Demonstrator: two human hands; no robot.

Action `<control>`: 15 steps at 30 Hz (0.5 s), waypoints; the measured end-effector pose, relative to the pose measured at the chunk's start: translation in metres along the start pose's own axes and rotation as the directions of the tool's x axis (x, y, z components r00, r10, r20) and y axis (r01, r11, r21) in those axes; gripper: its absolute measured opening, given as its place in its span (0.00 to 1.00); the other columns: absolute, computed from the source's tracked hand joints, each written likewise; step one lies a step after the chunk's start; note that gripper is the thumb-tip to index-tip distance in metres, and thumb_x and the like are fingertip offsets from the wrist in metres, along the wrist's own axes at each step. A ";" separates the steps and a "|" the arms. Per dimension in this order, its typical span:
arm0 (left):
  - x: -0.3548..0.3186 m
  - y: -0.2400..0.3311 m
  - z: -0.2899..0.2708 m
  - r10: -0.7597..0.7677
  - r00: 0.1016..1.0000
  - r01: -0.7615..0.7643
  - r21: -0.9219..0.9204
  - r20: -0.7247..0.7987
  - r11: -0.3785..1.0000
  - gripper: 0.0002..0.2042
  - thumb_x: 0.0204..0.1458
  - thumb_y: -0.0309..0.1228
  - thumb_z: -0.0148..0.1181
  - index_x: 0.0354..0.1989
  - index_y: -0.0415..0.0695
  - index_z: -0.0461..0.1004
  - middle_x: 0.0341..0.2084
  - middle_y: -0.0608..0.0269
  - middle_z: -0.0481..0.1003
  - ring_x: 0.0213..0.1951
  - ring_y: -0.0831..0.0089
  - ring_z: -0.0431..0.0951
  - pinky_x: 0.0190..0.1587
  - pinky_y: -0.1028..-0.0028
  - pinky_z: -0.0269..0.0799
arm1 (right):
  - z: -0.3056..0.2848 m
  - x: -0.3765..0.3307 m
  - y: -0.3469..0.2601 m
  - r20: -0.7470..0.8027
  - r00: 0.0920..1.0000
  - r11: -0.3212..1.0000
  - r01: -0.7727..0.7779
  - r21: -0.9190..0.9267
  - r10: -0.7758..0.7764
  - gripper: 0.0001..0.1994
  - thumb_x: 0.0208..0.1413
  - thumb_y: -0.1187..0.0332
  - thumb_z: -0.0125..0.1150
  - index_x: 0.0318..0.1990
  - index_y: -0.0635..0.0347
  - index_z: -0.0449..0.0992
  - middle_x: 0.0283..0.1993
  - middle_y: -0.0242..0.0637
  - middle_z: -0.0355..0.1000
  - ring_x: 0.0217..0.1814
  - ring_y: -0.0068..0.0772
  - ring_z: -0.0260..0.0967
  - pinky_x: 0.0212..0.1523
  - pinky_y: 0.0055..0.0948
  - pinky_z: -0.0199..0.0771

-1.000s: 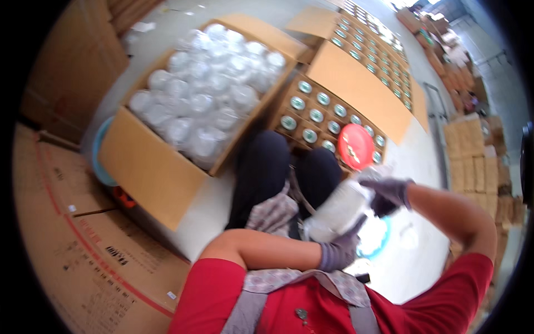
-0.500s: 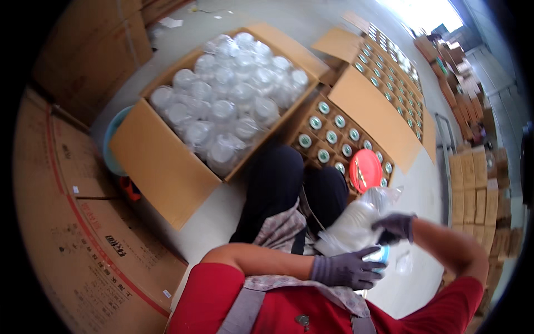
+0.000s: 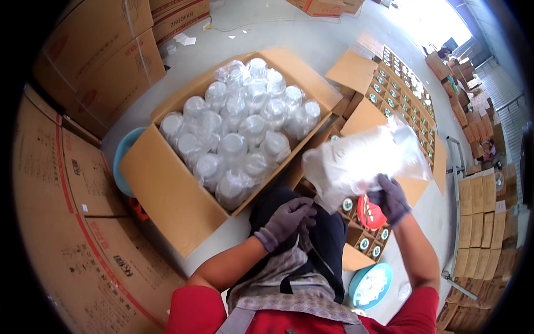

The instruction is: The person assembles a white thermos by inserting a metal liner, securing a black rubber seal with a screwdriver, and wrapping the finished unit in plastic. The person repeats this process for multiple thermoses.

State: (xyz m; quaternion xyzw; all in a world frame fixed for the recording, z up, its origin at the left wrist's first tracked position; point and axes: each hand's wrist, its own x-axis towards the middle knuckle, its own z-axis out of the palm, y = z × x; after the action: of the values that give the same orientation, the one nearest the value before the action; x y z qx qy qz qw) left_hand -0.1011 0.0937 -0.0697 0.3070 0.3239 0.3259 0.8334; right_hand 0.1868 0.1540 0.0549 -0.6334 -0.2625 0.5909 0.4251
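My right hand (image 3: 391, 200), in a grey glove, grips a clear plastic bag (image 3: 361, 158) by its near edge. The bag is held up over the divided carton, and white contents show through it, washed out by glare. My left hand (image 3: 286, 221), gloved alike, is closed above my lap; what its fingers hold, if anything, I cannot make out. Under the bag stands a divided carton (image 3: 356, 256) of jars with white-and-green lids, partly covered. A red round dish (image 3: 369, 212) with gold-coloured pieces rests on those jars, close to my right hand.
Left of it stands a large open carton (image 3: 167, 192) filled with bagged clear plastic cups. A teal basin (image 3: 356, 278) of white pieces sits by my right arm, another teal basin (image 3: 123, 153) at the left. Stacked cartons (image 3: 94, 67) line the left side; more jar cartons (image 3: 409, 100) stand beyond.
My right hand has raised the plastic bag up and forward from beside my lap. My left hand has moved left, away from the teal basin, to above my lap. The view has shifted.
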 end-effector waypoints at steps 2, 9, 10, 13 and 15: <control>0.021 0.022 -0.019 0.064 0.996 -0.064 -0.003 -0.056 0.998 0.17 0.61 0.31 0.55 0.58 0.43 0.69 0.40 0.65 0.77 0.37 0.80 0.77 0.38 0.79 0.74 | 0.040 0.077 0.004 -0.102 0.985 0.981 0.120 -0.151 -0.136 0.19 0.57 0.63 0.63 0.49 0.65 0.68 0.38 0.42 0.75 0.27 0.36 0.75 0.24 0.29 0.78; 0.070 0.061 -0.122 0.440 0.776 -0.245 0.427 -0.452 0.870 0.16 0.60 0.28 0.57 0.55 0.39 0.71 0.46 0.62 0.77 0.46 0.77 0.76 0.50 0.76 0.72 | 0.138 0.317 0.078 -0.169 0.974 0.939 0.090 -0.333 -0.153 0.11 0.57 0.65 0.63 0.43 0.58 0.71 0.30 0.33 0.71 0.20 0.30 0.69 0.18 0.29 0.72; 0.075 0.072 -0.134 0.423 0.764 -0.206 0.437 -0.488 0.875 0.16 0.60 0.28 0.57 0.55 0.37 0.71 0.46 0.61 0.77 0.47 0.76 0.76 0.52 0.76 0.71 | 0.141 0.338 0.092 -0.191 0.971 0.922 0.065 -0.381 -0.147 0.13 0.56 0.65 0.64 0.46 0.59 0.72 0.31 0.34 0.72 0.20 0.30 0.70 0.18 0.29 0.72; 0.102 0.092 -0.173 0.440 0.746 -0.128 0.541 -0.500 0.831 0.16 0.59 0.29 0.58 0.55 0.36 0.71 0.47 0.61 0.77 0.48 0.76 0.75 0.53 0.75 0.70 | 0.139 0.382 0.136 -0.233 0.952 0.781 0.010 -0.625 -0.199 0.26 0.53 0.60 0.66 0.59 0.58 0.70 0.40 0.44 0.77 0.31 0.40 0.77 0.29 0.34 0.78; 0.124 0.100 -0.199 0.481 0.726 -0.096 0.620 -0.492 0.779 0.18 0.59 0.31 0.58 0.56 0.38 0.71 0.47 0.59 0.77 0.48 0.74 0.76 0.52 0.74 0.71 | 0.156 0.374 0.148 -0.216 0.963 0.643 -0.062 -0.763 -0.164 0.25 0.51 0.56 0.63 0.54 0.60 0.73 0.47 0.49 0.76 0.45 0.48 0.74 0.46 0.37 0.73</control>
State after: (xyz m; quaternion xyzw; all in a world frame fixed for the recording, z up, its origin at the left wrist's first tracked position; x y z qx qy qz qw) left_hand -0.2114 0.3053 -0.1589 0.4571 0.6071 0.4319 0.4856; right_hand 0.0718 0.4277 -0.2575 -0.8186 -0.4454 0.3223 0.1661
